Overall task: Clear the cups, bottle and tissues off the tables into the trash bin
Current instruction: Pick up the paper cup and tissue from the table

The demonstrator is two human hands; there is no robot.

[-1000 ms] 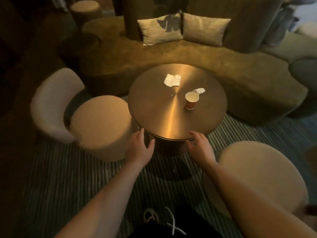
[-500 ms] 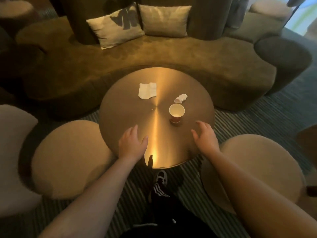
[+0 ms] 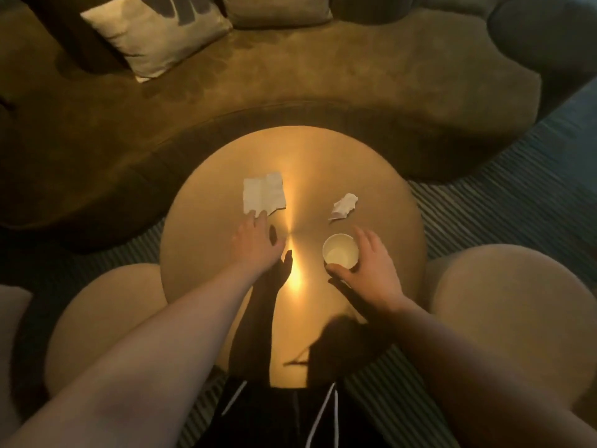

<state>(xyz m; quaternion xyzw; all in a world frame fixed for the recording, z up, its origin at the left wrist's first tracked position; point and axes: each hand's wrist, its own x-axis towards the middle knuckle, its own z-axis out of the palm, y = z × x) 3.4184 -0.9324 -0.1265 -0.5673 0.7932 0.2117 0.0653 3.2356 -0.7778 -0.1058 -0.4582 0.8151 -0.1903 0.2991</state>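
A round brass-coloured table (image 3: 384, 221) stands below me. On it lie a flat white tissue (image 3: 263, 192) at the far left and a crumpled tissue (image 3: 344, 205) at the far right. A paper cup (image 3: 340, 253), seen from above, stands upright nearer to me. My left hand (image 3: 255, 244) stretches forward with straight fingers, its fingertips touching the flat tissue's near edge. My right hand (image 3: 371, 270) wraps round the cup, thumb at its near side and fingers along its right side. No bottle or trash bin is in view.
A curved olive sofa (image 3: 323, 79) with two pillows (image 3: 155, 30) runs behind the table. Round pale stools stand at the left (image 3: 106, 318) and right (image 3: 517, 312) of the table's near side. Striped carpet (image 3: 500, 195) covers the floor.
I have come up to the table and now look straight down on it. My left hand moved forward to the flat tissue; my right hand moved in from the table's edge and closed round the cup.
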